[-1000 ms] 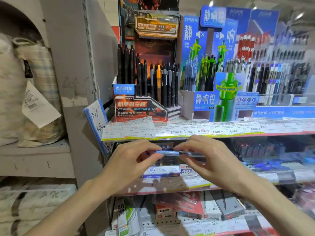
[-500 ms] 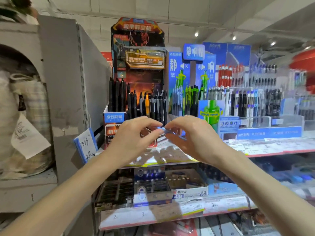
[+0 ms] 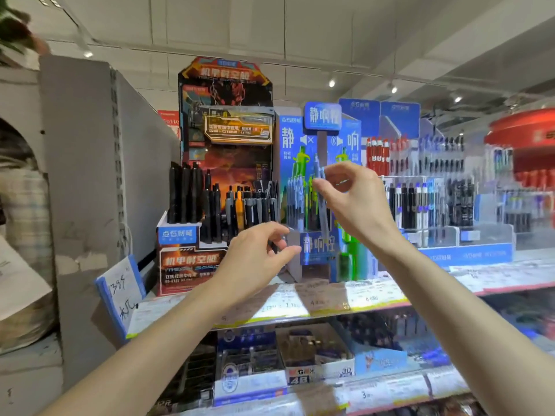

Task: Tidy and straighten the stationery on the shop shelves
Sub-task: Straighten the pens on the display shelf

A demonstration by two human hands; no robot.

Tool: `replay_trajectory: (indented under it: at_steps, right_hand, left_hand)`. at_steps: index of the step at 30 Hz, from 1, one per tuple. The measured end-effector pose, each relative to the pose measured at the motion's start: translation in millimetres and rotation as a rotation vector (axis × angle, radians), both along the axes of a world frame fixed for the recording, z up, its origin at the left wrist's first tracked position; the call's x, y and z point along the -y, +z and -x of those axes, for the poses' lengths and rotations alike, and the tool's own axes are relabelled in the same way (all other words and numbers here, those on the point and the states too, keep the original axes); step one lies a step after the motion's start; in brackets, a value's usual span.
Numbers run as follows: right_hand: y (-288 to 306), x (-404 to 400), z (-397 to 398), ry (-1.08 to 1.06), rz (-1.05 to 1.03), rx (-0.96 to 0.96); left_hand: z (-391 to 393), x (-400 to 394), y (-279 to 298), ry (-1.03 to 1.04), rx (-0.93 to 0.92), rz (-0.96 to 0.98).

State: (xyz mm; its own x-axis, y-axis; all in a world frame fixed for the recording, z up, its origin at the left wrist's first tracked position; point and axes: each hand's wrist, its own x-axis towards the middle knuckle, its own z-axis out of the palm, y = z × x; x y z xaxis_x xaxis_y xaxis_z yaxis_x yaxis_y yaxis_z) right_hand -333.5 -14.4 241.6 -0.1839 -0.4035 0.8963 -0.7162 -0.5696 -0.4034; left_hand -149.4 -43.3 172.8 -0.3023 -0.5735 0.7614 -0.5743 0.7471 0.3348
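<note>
Open air lies in front of the top shelf point(image 3: 375, 298), where both hands hover above its price-label edge. Behind them stand the black-and-orange pen display point(image 3: 216, 187) and the blue-and-green pen display point(image 3: 318, 247), packed with upright pens side by side. The grey end panel point(image 3: 99, 175) walls off the left side.

Single head cam, looks fwd and slightly up at the top shelf point(image 3: 375, 298) (pen displays close, within arm's reach).
</note>
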Motion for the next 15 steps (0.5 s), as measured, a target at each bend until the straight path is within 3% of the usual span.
replay_trajectory:
  at_steps: [6, 15]
  right_hand:
    - [13.2, 15.5, -7.4, -0.003, 0.014, 0.109]
    - [7.4, 24.0, -14.3, -0.021, -0.017, 0.102]
  left_hand:
    - [11.0, 7.5, 2.2, 0.045, 0.006, -0.03]
    - [14.2, 10.8, 1.5, 0.044, 0.028, -0.052]
